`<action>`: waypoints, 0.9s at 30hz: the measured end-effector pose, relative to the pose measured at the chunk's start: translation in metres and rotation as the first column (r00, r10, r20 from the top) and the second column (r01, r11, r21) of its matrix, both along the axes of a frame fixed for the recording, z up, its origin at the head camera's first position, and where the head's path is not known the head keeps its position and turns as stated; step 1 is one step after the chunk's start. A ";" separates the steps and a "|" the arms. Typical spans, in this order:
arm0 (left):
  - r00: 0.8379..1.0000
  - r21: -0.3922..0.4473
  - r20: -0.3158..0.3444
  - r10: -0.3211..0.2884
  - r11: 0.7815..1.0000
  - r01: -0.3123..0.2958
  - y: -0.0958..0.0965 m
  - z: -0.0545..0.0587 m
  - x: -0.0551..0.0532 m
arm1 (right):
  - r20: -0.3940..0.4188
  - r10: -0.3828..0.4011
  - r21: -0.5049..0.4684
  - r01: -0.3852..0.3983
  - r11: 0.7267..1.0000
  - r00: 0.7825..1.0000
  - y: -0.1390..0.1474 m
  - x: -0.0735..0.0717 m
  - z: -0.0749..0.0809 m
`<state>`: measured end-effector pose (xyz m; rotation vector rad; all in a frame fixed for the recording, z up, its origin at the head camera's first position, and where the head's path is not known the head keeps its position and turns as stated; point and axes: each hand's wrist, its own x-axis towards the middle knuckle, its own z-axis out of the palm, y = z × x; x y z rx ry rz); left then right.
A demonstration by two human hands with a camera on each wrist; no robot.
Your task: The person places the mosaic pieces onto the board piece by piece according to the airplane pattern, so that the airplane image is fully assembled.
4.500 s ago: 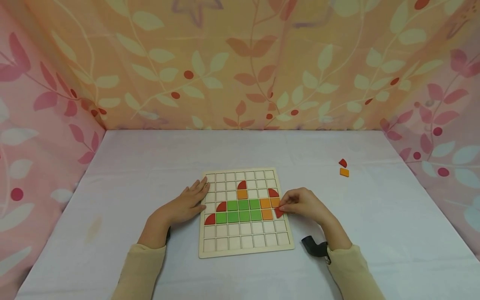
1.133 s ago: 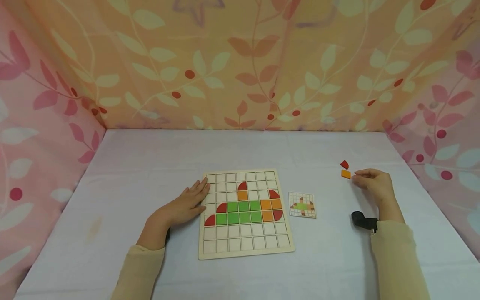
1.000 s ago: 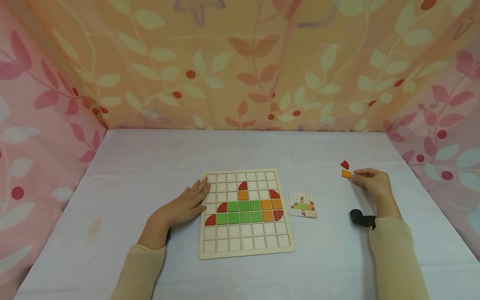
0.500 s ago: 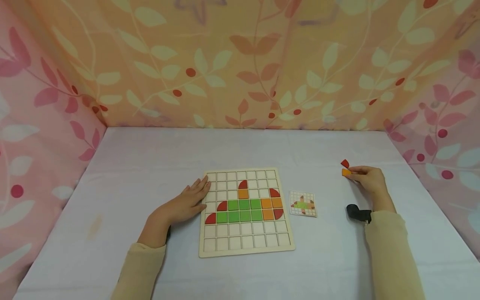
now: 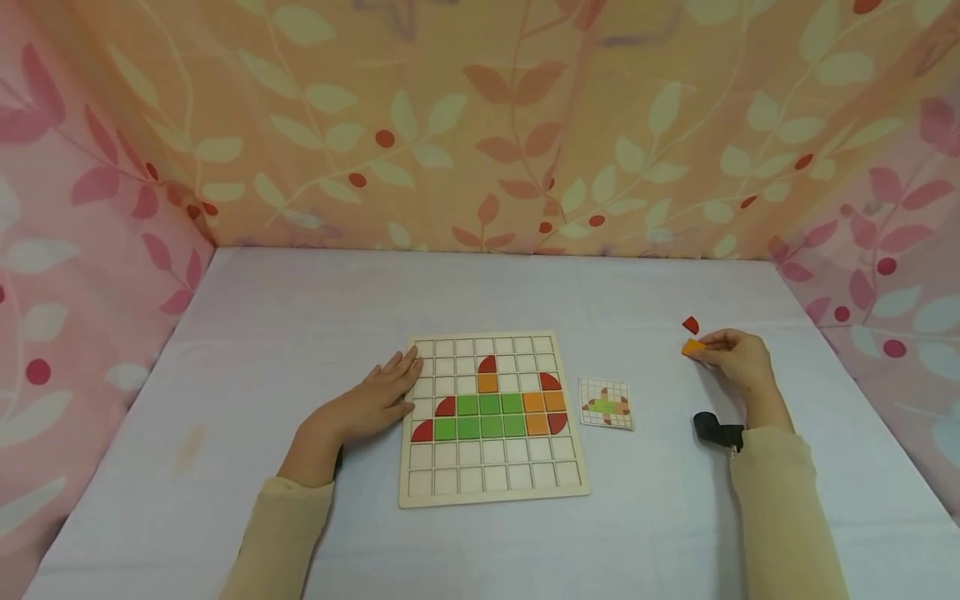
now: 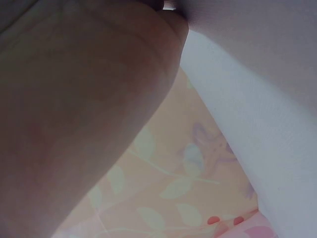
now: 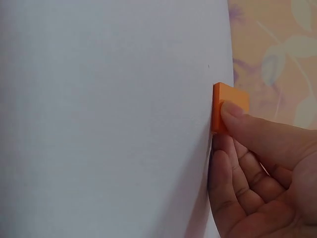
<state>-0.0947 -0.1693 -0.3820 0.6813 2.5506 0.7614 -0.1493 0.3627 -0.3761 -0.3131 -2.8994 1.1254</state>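
Observation:
My left hand [image 5: 375, 400] lies with straight fingers on the left edge of the wooden grid board [image 5: 495, 479]; in the left wrist view its palm side [image 6: 89, 99] fills much of the frame. Set in the board are green square tiles [image 5: 490, 404], orange ones [image 5: 533, 402] and red quarter-circle tiles [image 5: 550, 381]. At the right, my right hand [image 5: 738, 358] pinches a loose orange square tile [image 5: 692, 347]. The right wrist view shows the thumb on the face of this orange tile [image 7: 235, 96], fingers curled below. A red quarter-circle tile [image 5: 691, 325] lies just behind it.
A small pattern card [image 5: 606, 403] lies right of the board, printed with a coloured grid figure. A black wrist device [image 5: 716, 429] sits at the right wrist. Flowered cloth walls [image 5: 480, 125] close off the back and sides of the white table [image 5: 315, 292].
My right hand has left a red quarter-circle tile in the board's right column, moved right, uncovering the card, and taken hold of the orange tile, now slightly turned. My left hand has stayed put.

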 end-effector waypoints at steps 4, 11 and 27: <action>1.000 -0.002 0.004 0.000 1.000 0.000 0.000 0.001 0.000 | 0.003 -0.014 -0.052 0.014 0.999 1.000 -0.003 0.006 0.000; 1.000 -0.006 0.009 0.008 1.000 -0.008 0.000 0.003 0.000 | -0.053 -0.077 -0.287 0.059 0.956 0.996 -0.015 0.018 0.008; 1.000 0.000 0.009 -0.009 1.000 0.009 0.001 0.004 -0.002 | -0.108 -0.135 -0.484 0.066 0.872 0.985 -0.069 0.038 0.019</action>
